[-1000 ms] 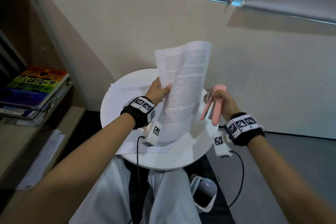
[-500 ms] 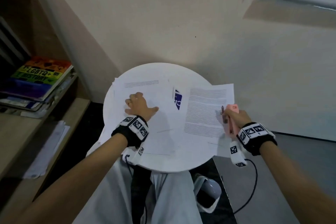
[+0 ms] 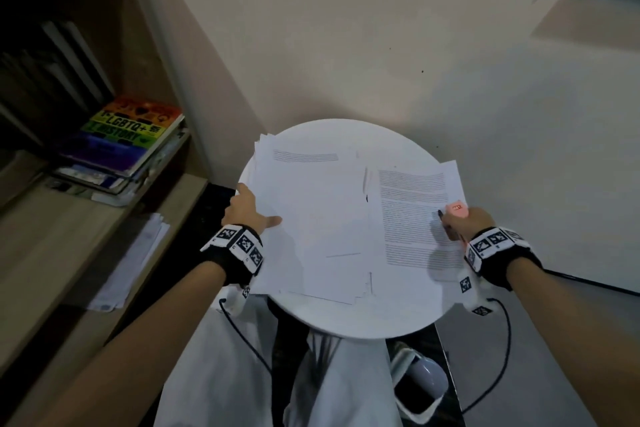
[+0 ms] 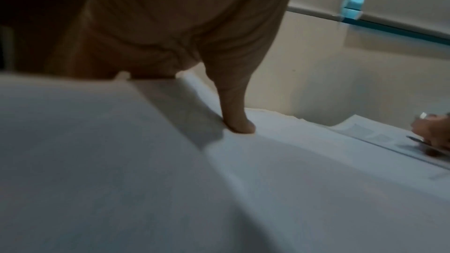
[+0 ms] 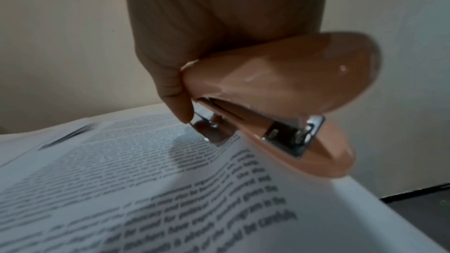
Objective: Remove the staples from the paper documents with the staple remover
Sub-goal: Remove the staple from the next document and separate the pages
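A pile of white paper documents [image 3: 311, 218] lies on the left half of the round white table [image 3: 363, 319]. My left hand [image 3: 249, 208] holds the pile's left edge. Its thumb [image 4: 239, 126] presses on top and the fingers disappear behind the raised edge. A printed sheet [image 3: 412, 215] lies flat on the right, overhanging the rim. My right hand [image 3: 464, 222] grips the pink staple remover [image 3: 456, 210] just above that sheet's right side. The right wrist view shows the pink staple remover [image 5: 280, 103] with its metal end over the text of the printed sheet [image 5: 146, 189]. No staple is visible.
A wooden shelf unit stands to the left with stacked books [image 3: 131, 135] and loose papers [image 3: 131, 253] on a lower board. A white bag [image 3: 422, 388] sits on the floor under the table's right side. The wall is close behind the table. Cables hang from both wrists.
A second ago my left hand held the printed sheet upright; it now lies flat on the right. My left hand moved to the pile's left edge, and my right hand lowered the remover.
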A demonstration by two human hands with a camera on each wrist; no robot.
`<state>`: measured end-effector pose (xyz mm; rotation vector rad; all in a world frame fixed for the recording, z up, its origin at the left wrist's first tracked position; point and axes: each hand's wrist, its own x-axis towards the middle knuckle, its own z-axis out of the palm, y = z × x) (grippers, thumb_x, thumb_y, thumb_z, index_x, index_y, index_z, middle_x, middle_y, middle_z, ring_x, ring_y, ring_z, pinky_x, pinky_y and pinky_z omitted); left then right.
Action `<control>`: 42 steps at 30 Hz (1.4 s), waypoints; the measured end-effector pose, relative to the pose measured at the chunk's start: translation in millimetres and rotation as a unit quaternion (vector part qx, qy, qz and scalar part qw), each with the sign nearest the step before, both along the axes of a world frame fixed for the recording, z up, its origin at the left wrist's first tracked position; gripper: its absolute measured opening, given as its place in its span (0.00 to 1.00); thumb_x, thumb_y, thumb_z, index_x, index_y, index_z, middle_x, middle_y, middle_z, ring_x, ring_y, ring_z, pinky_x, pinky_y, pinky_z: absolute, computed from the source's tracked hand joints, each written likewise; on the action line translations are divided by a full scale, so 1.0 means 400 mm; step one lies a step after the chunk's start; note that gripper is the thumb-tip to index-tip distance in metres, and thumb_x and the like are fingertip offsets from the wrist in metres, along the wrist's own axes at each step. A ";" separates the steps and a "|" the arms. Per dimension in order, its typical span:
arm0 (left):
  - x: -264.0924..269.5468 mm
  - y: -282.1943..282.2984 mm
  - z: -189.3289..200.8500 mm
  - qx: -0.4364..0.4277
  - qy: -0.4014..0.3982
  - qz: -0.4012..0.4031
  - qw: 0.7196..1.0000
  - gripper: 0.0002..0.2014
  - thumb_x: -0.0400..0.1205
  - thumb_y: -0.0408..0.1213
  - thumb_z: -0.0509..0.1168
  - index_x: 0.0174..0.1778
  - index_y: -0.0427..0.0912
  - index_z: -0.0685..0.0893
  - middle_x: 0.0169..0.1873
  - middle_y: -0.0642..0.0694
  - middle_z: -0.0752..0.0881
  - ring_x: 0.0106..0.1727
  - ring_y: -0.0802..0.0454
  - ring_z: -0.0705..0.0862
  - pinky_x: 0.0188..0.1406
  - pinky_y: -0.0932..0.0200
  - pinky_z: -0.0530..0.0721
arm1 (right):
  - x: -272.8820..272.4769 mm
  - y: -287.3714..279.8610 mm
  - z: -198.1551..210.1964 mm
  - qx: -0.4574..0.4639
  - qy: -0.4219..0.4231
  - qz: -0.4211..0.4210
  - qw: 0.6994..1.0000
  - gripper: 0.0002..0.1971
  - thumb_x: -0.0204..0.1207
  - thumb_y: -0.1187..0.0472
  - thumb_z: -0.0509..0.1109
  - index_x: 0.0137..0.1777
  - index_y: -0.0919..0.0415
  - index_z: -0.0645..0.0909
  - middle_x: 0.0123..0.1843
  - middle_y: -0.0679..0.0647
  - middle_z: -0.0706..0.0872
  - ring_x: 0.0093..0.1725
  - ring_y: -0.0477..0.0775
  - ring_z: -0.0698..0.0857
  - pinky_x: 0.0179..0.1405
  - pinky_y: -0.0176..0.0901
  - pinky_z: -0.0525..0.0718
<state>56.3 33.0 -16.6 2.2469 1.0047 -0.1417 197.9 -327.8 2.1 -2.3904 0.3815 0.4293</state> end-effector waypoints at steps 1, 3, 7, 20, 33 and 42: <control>-0.006 0.028 0.000 -0.006 -0.017 0.012 1.000 0.46 0.67 0.40 0.81 0.74 0.32 0.61 0.70 0.29 0.73 0.68 0.29 0.75 0.63 0.36 0.78 | 0.002 0.003 -0.001 -0.011 0.005 0.004 1.000 0.11 0.71 0.59 0.74 0.34 0.68 0.82 0.33 0.63 0.83 0.30 0.56 0.79 0.31 0.40 0.75; -0.016 0.079 0.005 -0.013 -0.038 0.022 0.999 0.43 0.66 0.36 0.81 0.71 0.32 0.63 0.69 0.28 0.73 0.68 0.28 0.75 0.62 0.35 0.78 | 0.000 0.007 0.003 -0.021 0.000 0.014 1.000 0.13 0.72 0.57 0.73 0.31 0.67 0.82 0.33 0.63 0.84 0.33 0.57 0.80 0.32 0.40 0.76; -0.038 0.095 -0.001 0.064 -0.034 -0.011 0.997 0.41 0.67 0.41 0.81 0.71 0.36 0.66 0.71 0.35 0.65 0.71 0.32 0.67 0.64 0.38 0.74 | -0.010 0.011 -0.002 -0.031 0.000 0.026 0.999 0.18 0.74 0.58 0.71 0.25 0.65 0.78 0.27 0.58 0.81 0.27 0.53 0.78 0.24 0.36 0.72; 0.031 0.032 0.010 0.057 0.073 0.066 0.994 0.47 0.66 0.52 0.79 0.72 0.28 0.65 0.72 0.34 0.62 0.75 0.35 0.60 0.70 0.41 0.67 | -0.181 0.121 0.051 0.095 -0.026 0.074 0.992 0.11 0.71 0.62 0.72 0.30 0.66 0.80 0.29 0.60 0.83 0.23 0.53 0.76 0.22 0.38 0.75; 0.036 -0.015 0.018 0.151 -0.024 0.056 0.987 0.41 0.62 0.40 0.82 0.65 0.34 0.67 0.68 0.37 0.67 0.68 0.38 0.69 0.63 0.45 0.72 | -0.285 0.187 0.015 0.124 0.003 0.123 0.985 0.15 0.73 0.65 0.71 0.26 0.62 0.76 0.24 0.55 0.80 0.21 0.48 0.76 0.20 0.31 0.73; -0.017 0.017 0.022 -0.096 -0.389 0.016 0.916 0.12 0.84 0.28 0.60 0.60 0.48 0.75 0.51 0.46 0.80 0.56 0.47 0.80 0.57 0.55 0.79 | -0.294 0.183 0.049 0.219 0.011 0.091 0.971 0.05 0.75 0.68 0.69 0.40 0.66 0.76 0.29 0.59 0.78 0.19 0.49 0.71 0.15 0.33 0.70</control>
